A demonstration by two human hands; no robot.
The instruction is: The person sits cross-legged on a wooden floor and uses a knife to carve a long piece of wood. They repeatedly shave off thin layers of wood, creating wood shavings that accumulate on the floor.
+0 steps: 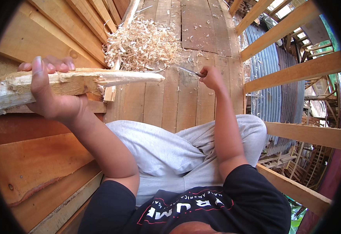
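My left hand [51,89] is wrapped round a rough, pale piece of wood [112,77], its thumb over the near face and its fingertips over the top. The wood lies across the left side of the view and tapers to a freshly cut point toward the middle. In my right hand [213,79] is a knife [190,71], its handle closed in the fist. The narrow blade points left, toward the tip of the wood, with a gap between them. A thin curl of shaving hangs by that tip.
A heap of wood shavings [143,43] lies on the plank floor [170,105] beyond the wood. Stacked boards [38,167] line the left side. On the right stands a railing of wooden bars [295,76], with corrugated metal sheets [269,85] below. My crossed legs [158,148] fill the near middle.
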